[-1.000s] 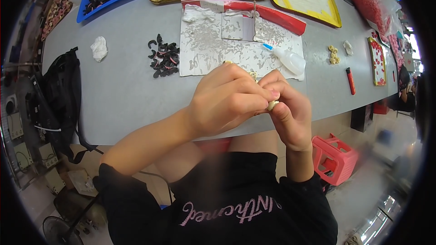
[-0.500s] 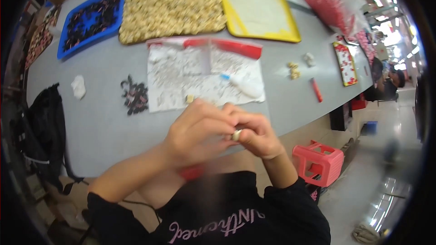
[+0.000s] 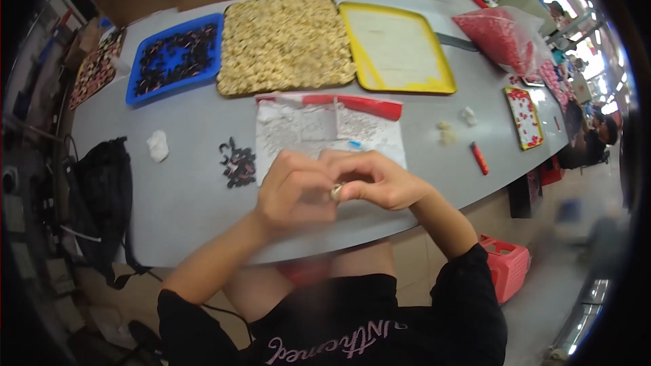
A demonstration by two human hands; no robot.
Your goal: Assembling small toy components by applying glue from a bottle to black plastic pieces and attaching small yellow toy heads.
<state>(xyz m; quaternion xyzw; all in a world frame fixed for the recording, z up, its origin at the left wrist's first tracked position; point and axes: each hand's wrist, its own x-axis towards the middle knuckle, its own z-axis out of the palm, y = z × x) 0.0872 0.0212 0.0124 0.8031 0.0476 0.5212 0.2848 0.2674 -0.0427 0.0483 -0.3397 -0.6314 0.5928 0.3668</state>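
Observation:
My two hands meet over the table's near part, fingertips together. My right hand (image 3: 381, 179) pinches a small cream-coloured piece (image 3: 336, 192) between thumb and finger. Curled up against it, my left hand (image 3: 293, 186) has its fingers closed by the same piece; its lower fingers are blurred, and what they hold is hidden. Behind the hands lies a white sheet (image 3: 285, 125) covered in dark smudges, with a red strip (image 3: 369, 105) along its far edge. A blue nozzle tip (image 3: 354, 144) shows just above my fingers. To the left is a loose pile of black curved pieces (image 3: 239, 164).
Along the back stand a blue tray (image 3: 133, 88) of black pieces, a heap of cream pieces (image 3: 285, 44) and a yellow tray (image 3: 441, 81). At right are a red marker-like stick (image 3: 480, 158), a bag of red pieces (image 3: 498, 37) and a pink stool (image 3: 508, 271). A black backpack (image 3: 102, 196) hangs left.
The view has tilted up and shifted, so the table sits lower and further right. My hands stay together around the small piece and now cover most of the white bottle.

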